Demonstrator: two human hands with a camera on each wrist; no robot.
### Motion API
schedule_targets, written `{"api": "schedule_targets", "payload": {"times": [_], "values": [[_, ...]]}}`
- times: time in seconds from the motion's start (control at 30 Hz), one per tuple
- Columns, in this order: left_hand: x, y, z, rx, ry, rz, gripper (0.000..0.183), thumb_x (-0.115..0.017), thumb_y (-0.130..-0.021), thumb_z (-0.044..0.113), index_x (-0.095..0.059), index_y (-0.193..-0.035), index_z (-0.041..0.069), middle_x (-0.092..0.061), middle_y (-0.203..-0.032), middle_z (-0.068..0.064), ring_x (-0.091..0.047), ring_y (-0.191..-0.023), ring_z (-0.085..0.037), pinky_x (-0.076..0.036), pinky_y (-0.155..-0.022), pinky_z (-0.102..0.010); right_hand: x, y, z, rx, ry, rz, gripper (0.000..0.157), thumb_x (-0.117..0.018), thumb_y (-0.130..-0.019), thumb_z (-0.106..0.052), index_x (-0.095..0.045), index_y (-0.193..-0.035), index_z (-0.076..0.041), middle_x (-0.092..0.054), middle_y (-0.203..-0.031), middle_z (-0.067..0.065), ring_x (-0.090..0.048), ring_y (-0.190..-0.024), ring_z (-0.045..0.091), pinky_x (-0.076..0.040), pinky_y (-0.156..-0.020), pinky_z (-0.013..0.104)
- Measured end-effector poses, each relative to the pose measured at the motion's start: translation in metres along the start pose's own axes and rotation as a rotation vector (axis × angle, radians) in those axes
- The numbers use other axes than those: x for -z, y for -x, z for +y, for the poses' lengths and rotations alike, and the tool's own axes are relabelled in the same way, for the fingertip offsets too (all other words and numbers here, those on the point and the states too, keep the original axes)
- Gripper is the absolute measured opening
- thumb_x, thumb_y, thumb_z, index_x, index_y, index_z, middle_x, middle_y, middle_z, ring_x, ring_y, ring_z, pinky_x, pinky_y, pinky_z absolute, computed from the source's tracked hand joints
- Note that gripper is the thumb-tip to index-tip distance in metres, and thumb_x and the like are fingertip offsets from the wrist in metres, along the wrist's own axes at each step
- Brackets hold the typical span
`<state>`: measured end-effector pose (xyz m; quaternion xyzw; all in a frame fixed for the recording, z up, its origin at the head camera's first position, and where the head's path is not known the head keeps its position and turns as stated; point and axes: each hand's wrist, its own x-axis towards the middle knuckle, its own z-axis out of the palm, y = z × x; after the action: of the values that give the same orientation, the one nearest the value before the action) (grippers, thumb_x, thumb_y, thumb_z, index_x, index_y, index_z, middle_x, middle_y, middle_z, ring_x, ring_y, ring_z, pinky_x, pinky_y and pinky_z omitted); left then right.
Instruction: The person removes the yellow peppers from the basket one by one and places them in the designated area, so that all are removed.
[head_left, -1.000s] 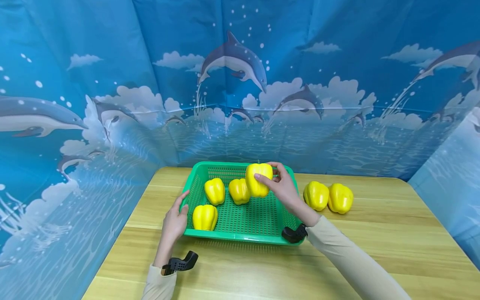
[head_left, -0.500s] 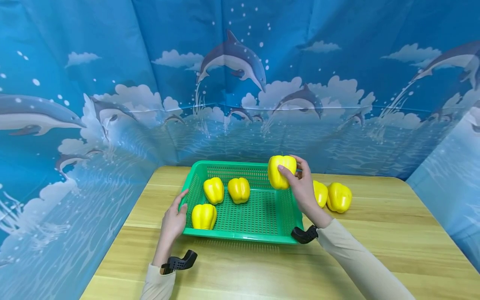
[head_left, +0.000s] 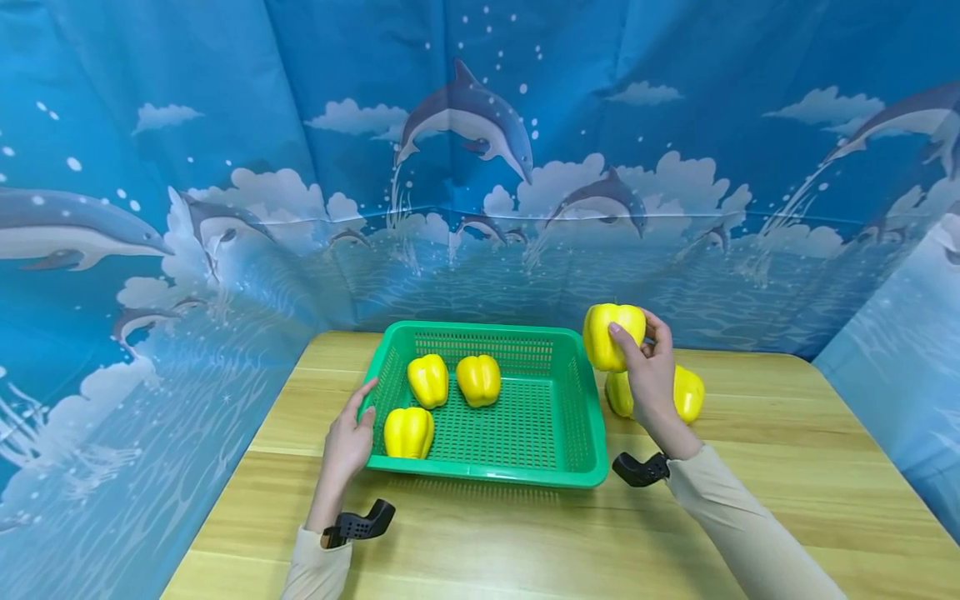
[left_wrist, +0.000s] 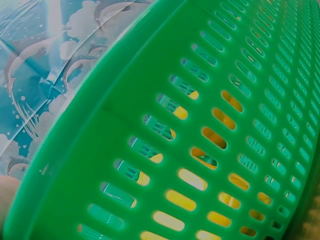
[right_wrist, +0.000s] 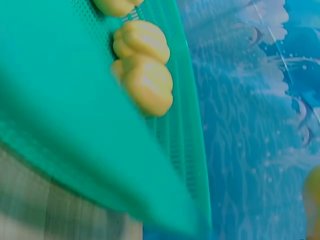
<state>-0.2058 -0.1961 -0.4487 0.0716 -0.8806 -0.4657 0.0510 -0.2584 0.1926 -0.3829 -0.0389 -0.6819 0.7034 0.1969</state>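
Observation:
My right hand holds a yellow bell pepper up beyond the right rim of a green plastic basket, thumb on its near face and fingers behind it. Only a blurred edge of this pepper shows in the right wrist view. My left hand rests at the basket's left rim with fingers extended along it. Inside the basket lie three yellow bell peppers: a back left one, a middle one and a front left one.
Two more yellow bell peppers, a nearer-left one and a right one, lie on the wooden table, partly hidden by my right hand and wrist. A blue dolphin-print curtain hangs behind the table.
My right hand has carried its bell pepper rightward from over the basket to past its right rim, now overlapping the two table peppers. My left hand has stayed at the rim.

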Motion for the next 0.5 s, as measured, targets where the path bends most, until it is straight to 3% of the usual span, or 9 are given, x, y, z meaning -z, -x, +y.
{"api": "schedule_targets", "payload": {"times": [0.5], "values": [[0.000,0.000,0.000,0.007,0.004,-0.010,0.046,-0.039,-0.103,0.020,-0.033,-0.147,0.032,-0.034,-0.051,-0.001,-0.028,-0.037,-0.014,-0.028,-0.035,-0.027,0.046,-0.015,0.010,0.052,-0.085,0.222,0.054,-0.071,-0.086,-0.022,-0.047,-0.133,-0.012,-0.046,-0.115,0.001,-0.048,-0.076,0.011,-0.044,-0.062,0.014]]}}
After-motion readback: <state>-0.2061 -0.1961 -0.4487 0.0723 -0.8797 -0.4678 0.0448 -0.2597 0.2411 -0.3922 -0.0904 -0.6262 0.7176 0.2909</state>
